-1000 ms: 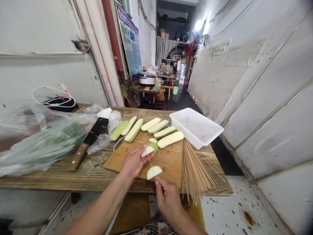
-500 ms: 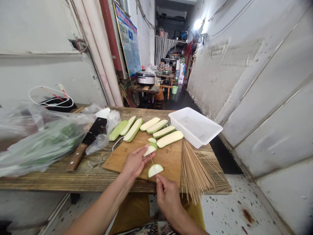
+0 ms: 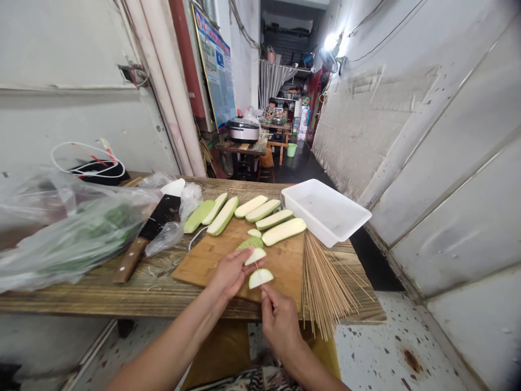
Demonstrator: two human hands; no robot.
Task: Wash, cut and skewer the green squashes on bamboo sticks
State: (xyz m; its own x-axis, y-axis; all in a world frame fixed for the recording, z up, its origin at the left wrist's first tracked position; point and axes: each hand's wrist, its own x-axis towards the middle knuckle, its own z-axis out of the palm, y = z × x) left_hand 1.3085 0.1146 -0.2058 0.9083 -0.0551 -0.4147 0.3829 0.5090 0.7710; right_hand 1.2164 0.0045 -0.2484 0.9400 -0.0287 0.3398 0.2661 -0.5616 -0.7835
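Note:
My left hand [image 3: 231, 273] pinches a pale half-moon slice of squash [image 3: 255, 256] at the top of a thin wooden skewer [image 3: 256, 267]. My right hand [image 3: 280, 320] grips the skewer's lower end, just below a second half-moon slice [image 3: 260, 278] threaded on it. Behind the hands, a green-skinned squash piece [image 3: 250, 245] and a small slice [image 3: 254, 233] lie on a bamboo cutting board [image 3: 280, 271]. Several long peeled squash strips [image 3: 284, 231] lie along its far side. Left of the board rests a cleaver [image 3: 154, 226] with a wooden handle.
A wooden table [image 3: 122, 296] holds a loose bundle of bamboo skewers [image 3: 325, 282], a white plastic tub [image 3: 325, 209] and a plastic bag of greens [image 3: 77, 233]. Walls close in on both sides. A person sits far down the corridor.
The upper slice has moved down the skewer, closer to the lower slice. Both hands have shifted slightly, and the green-skinned piece now shows more clearly behind them.

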